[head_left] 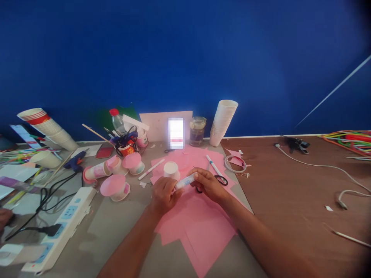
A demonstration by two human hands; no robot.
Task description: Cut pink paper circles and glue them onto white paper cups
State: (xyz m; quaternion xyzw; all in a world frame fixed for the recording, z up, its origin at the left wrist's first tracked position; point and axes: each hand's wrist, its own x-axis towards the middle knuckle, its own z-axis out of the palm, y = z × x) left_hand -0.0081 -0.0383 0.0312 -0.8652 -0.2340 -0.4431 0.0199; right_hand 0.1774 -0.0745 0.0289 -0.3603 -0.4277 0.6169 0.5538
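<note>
My left hand (164, 195) and my right hand (211, 186) hold a small white tube with blue print (186, 181) between them, tilted up to the right. The left fingers are closed round its lower end; the right thumb and fingers pinch its upper end. Below lie layered pink paper sheets (199, 235). A white paper cup (171, 169) stands just behind my left hand. Scissors with black handles (222, 180) lie partly hidden by my right hand. Beyond it is a white marker (213, 164); another slim pen (151, 169) lies left of the cup.
Left are cups with pink paper discs (113, 186), a glue gun (75, 160) and a power strip (68, 220). A lit phone (176, 133), a jar (197, 131) and stacked cups (223, 121) stand behind. A tape roll (235, 163) lies right. Another person's hand (5, 218) shows far left.
</note>
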